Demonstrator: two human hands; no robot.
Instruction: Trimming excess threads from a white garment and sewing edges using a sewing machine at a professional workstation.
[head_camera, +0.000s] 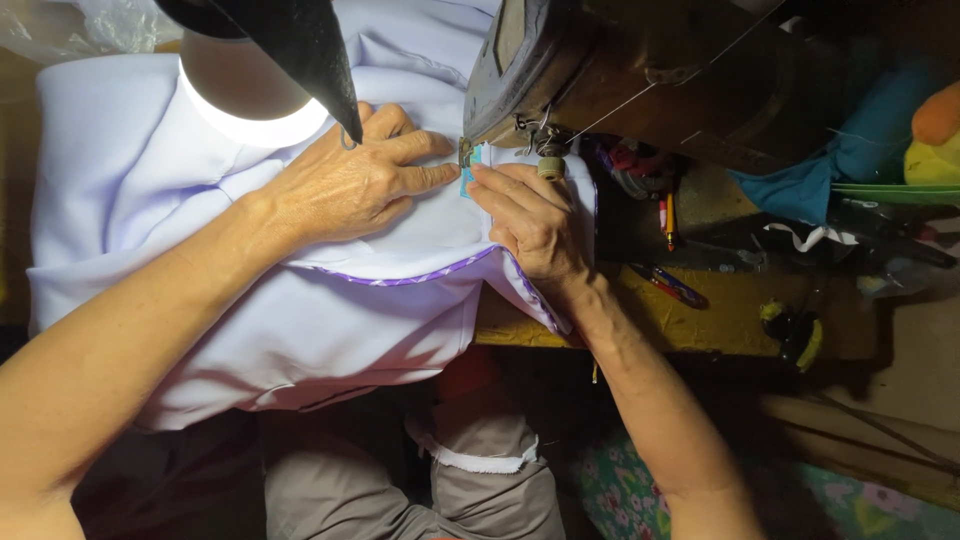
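Item: pale lilac garment (300, 330) with purple-trimmed edge (420, 277), spread over the yellow sewing table (700, 320) and drawn under the head of a dark sewing machine (640, 80). Left hand (350, 185) lies flat, fingers extended, pressing the cloth just beside the presser foot (465, 152). Right hand (535, 225) rests opposite, fingertips pinching a small blue tag (470, 180) against the fabric at the needle. Handling note: the seam would likely run truest if both hands keep the layers taut and level, fingertips kept clear of the needle, the tag held square. Adjacent: lamp (255, 75), scissors and pens (665, 215) near the machine base.
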